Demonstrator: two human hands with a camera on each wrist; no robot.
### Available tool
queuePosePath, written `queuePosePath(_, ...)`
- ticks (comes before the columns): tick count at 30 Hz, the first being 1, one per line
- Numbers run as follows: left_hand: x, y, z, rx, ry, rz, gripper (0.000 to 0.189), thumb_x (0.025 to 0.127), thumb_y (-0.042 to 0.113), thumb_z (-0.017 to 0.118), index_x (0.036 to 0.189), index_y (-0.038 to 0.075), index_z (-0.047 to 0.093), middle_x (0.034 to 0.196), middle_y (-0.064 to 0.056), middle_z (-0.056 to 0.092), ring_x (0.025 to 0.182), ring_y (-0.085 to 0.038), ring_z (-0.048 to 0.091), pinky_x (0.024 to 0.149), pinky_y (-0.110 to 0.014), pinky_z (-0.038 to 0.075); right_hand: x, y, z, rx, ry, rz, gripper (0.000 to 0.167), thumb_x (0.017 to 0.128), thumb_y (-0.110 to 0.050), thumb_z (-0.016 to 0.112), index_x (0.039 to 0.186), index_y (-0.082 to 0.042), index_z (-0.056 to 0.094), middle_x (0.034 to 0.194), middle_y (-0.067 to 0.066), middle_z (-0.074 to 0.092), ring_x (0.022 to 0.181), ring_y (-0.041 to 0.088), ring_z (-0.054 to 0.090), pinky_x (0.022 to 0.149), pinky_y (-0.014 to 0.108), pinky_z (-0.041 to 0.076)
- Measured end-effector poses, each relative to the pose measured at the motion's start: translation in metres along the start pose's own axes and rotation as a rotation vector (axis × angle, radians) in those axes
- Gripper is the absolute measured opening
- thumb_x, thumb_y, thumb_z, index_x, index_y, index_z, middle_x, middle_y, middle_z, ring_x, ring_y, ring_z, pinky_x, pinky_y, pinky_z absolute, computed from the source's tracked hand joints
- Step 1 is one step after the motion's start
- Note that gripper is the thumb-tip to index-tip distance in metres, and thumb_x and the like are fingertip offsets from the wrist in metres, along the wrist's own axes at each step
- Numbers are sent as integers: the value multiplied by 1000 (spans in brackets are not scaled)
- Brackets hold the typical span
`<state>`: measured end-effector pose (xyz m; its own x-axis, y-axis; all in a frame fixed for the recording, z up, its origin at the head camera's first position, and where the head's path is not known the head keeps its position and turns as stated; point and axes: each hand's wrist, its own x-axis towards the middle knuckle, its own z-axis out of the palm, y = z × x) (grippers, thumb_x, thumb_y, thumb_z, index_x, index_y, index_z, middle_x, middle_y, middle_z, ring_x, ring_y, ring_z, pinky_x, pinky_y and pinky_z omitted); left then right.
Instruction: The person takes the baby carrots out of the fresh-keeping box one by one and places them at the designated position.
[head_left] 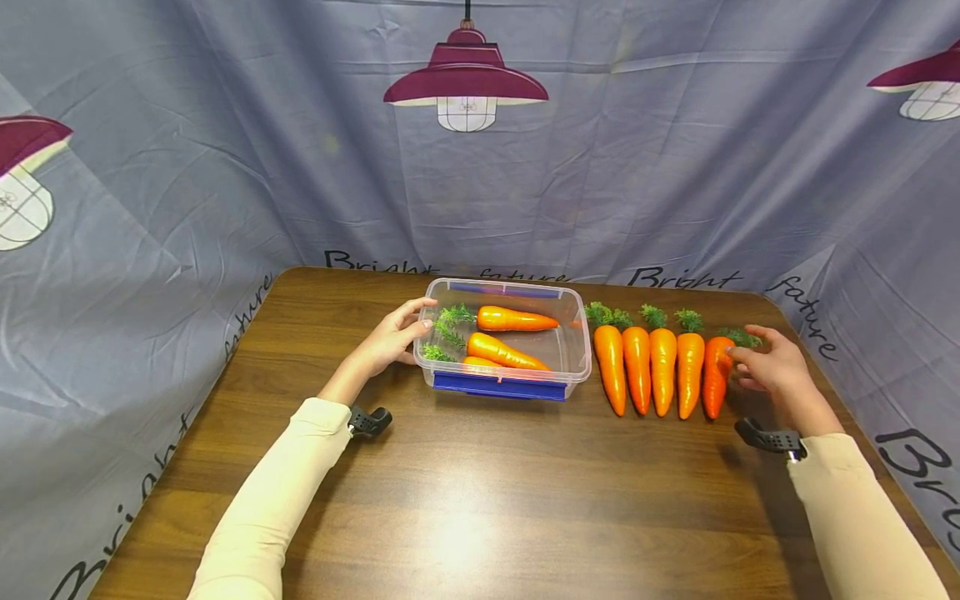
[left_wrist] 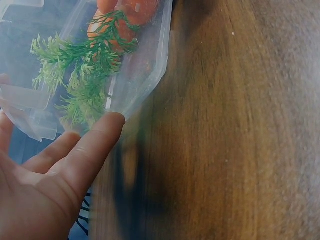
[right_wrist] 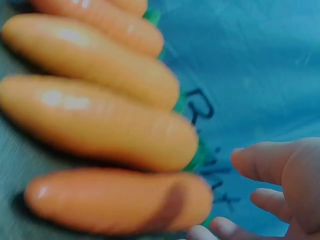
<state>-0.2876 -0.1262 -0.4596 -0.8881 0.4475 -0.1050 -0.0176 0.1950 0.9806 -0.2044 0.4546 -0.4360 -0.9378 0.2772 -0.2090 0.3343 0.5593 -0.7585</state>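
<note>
A clear plastic box (head_left: 583,350) with blue latches (head_left: 498,386) holds three orange toy carrots with leafy green tops. My left hand (head_left: 386,337) rests at the box's left end, its fingers spread and extended. In the left wrist view a fingertip (left_wrist: 112,122) touches the box's corner, close to the green leaves (left_wrist: 85,97). To the right of the box, several carrots lie in a row, tips toward me. My right hand (head_left: 776,367) is beside the rightmost carrot (head_left: 717,375), thumb and fingers apart around its top end. The right wrist view shows a gap between thumb and fingers, over that carrot's (right_wrist: 115,200) leafy end.
Both hands are over a brown wooden table (head_left: 480,475). A grey curtain (head_left: 300,125) printed with lamps and lettering hangs behind the table and at its sides. The carrot row's left end (head_left: 611,367) lies close to the box's right wall.
</note>
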Motion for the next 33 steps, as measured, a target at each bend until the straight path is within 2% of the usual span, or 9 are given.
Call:
queuePosePath(4, 0, 0, 0, 3, 2, -2, 53, 108, 23, 49, 157, 14, 33, 152, -28, 40, 128, -49, 54, 81, -51, 64, -3, -26, 6, -61, 21, -116, 75, 103, -29, 55, 158, 6, 19, 140, 42, 43, 73, -8, 56, 64, 23, 60)
queuePosePath(7, 0, 0, 0, -2, 4, -3, 53, 108, 23, 49, 157, 13, 32, 152, -28, 40, 128, -48, 53, 82, -51, 63, -7, -52, 15, -121, 7, -210, 72, 103, -30, 58, 157, 5, 25, 136, 41, 49, 74, -6, 58, 62, 21, 59)
queuePosePath(11, -1, -1, 1, -8, 0, -2, 53, 108, 23, 49, 157, 13, 32, 151, -29, 40, 128, -48, 53, 82, -51, 63, -11, -88, 30, -173, -62, -275, 71, 103, -32, 59, 158, 0, 28, 140, 40, 49, 94, 23, 69, 67, 20, 57)
queuePosePath(14, -1, -1, 1, -7, -2, -2, 53, 108, 23, 49, 157, 12, 31, 151, -29, 40, 128, -48, 54, 82, -51, 64, -12, -110, 43, -205, -120, -309, 72, 103, -34, 59, 159, -3, 28, 145, 37, 48, 119, 46, 60, 79, 32, 59)
queuePosePath(19, -1, 1, 0, -3, -3, -4, 53, 108, 23, 48, 157, 12, 32, 151, -29, 40, 128, -50, 54, 82, -51, 64, -10, -142, 70, -233, -202, -375, 70, 102, -33, 62, 159, -7, 32, 145, 32, 52, 120, 45, 61, 88, 50, 57)
queuePosePath(21, -1, 0, 0, -2, -5, -4, 53, 108, 23, 48, 157, 12, 31, 152, -29, 39, 129, -50, 53, 82, -51, 64, -10, -154, 83, -240, -230, -400, 67, 102, -30, 63, 158, -9, 34, 144, 30, 54, 118, 43, 62, 86, 48, 58)
queuePosePath(23, -1, 0, 0, -1, -6, -6, 53, 108, 23, 48, 158, 12, 31, 153, -29, 39, 130, -50, 52, 82, -51, 64, -11, -166, 95, -245, -254, -425, 63, 101, -26, 64, 156, -10, 38, 143, 29, 55, 124, 43, 60, 90, 51, 57)
queuePosePath(29, 0, 0, -1, -4, -4, -9, 53, 108, 23, 48, 157, 13, 32, 152, -28, 39, 133, -49, 50, 82, -52, 63, -11, -198, 135, -233, -395, -484, 60, 100, -23, 66, 153, -9, 42, 134, 26, 62, 113, 41, 67, 85, 48, 61)
queuePosePath(33, 1, 0, -1, 2, -2, -12, 53, 108, 23, 48, 157, 13, 32, 153, -28, 39, 135, -49, 48, 83, -53, 63, -10, -215, 162, -298, -462, -542, 57, 98, -20, 68, 150, -7, 47, 133, 27, 63, 118, 40, 65, 88, 48, 60)
